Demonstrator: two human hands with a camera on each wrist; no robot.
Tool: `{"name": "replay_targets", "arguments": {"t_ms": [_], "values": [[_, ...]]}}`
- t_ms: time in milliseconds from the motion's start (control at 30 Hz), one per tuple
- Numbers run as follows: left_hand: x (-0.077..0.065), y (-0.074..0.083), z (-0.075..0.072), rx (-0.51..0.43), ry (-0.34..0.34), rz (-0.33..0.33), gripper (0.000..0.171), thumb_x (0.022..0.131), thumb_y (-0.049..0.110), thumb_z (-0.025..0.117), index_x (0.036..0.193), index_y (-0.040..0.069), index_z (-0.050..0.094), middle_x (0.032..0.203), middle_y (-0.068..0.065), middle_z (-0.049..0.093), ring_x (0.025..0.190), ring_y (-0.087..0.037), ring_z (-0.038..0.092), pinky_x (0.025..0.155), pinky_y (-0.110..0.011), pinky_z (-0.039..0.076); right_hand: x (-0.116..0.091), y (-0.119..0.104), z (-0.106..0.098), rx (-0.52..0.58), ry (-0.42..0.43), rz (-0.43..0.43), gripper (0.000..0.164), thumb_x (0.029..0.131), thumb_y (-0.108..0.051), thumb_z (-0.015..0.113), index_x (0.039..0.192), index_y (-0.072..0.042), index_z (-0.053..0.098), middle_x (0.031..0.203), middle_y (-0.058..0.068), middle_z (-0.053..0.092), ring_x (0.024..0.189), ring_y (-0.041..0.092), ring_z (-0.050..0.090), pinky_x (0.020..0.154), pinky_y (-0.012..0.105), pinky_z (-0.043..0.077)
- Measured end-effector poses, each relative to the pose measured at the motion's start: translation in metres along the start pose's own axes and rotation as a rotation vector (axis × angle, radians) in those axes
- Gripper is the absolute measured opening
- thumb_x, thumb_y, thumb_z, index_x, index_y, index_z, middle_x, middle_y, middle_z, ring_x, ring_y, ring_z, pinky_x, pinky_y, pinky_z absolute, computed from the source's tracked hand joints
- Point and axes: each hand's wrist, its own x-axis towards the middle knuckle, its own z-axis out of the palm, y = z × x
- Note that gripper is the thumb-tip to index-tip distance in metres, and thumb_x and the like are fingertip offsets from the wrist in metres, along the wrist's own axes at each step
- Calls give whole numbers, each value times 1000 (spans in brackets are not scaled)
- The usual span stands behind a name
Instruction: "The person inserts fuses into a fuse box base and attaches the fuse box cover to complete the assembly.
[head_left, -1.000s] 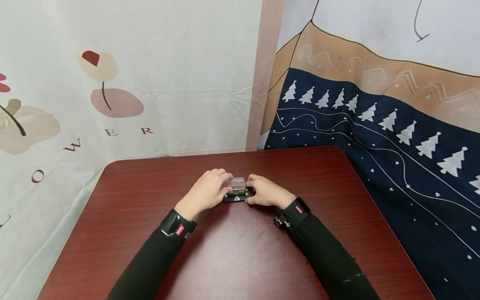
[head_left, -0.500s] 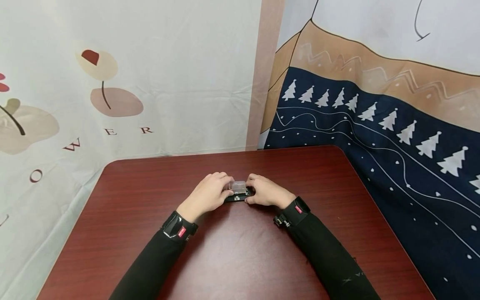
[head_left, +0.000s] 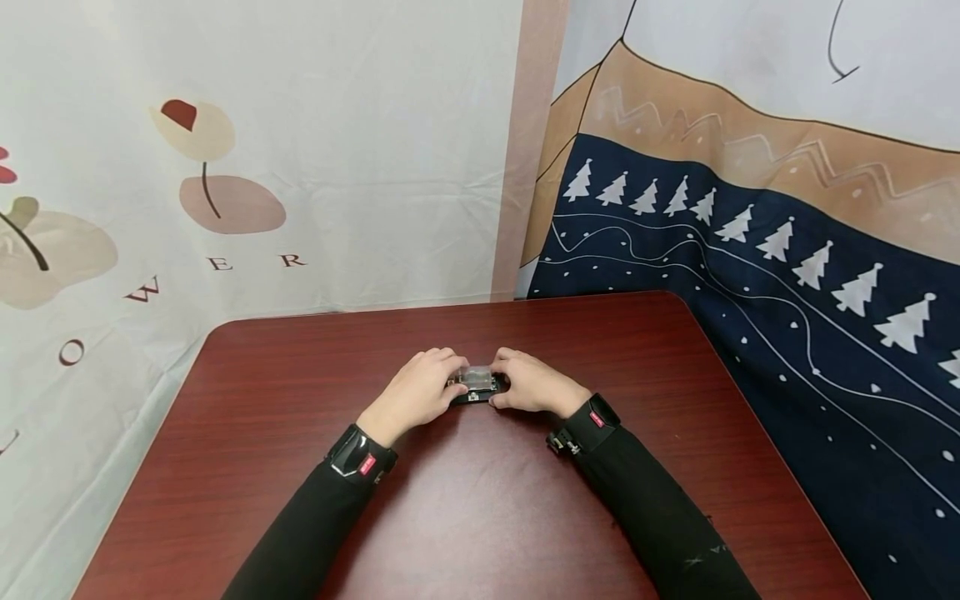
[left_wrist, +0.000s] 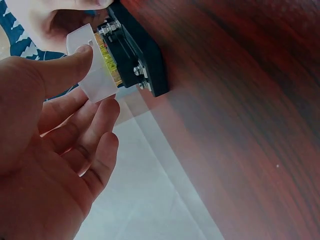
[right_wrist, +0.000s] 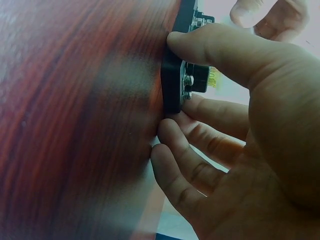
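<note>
A small black base (left_wrist: 145,50) with silver terminal screws lies on the table, shown on edge in both wrist views. A row of yellow-green parts (left_wrist: 106,57) runs along its top. Over this row sits a clear plastic cover (left_wrist: 85,70), its lower edge right at the yellow-green parts. My left hand (head_left: 418,387) pinches the cover, thumb on one side and fingers at the other. On the base's right end, my right hand (head_left: 536,385) holds on with thumb (right_wrist: 195,44) at the near edge and fingers at the far one.
The dark red wooden table (head_left: 480,517) spreads around the hands. A pale cloth (head_left: 390,150) with flower prints hangs behind, and a dark blue cloth (head_left: 660,242) with white trees hangs to the right. Both wrists wear black straps with small devices.
My left hand has lowered the clear cover and brought it slightly toward me, so it hides more of the yellow-green row. The right hand stays nearly still on the base.
</note>
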Motion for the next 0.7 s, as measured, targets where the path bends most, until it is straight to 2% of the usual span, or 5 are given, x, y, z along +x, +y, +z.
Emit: {"name": "replay_targets", "arguments": {"t_ms": [700], "values": [[2, -3, 3, -2, -2, 4, 38, 101, 28, 82, 132, 9, 75, 123, -7, 76, 114, -29, 72, 105, -49, 57, 1, 0, 0, -12, -1, -6, 44, 92, -27, 87, 131, -10, 77, 111, -1, 59, 94, 15, 54, 85, 33, 46]]}}
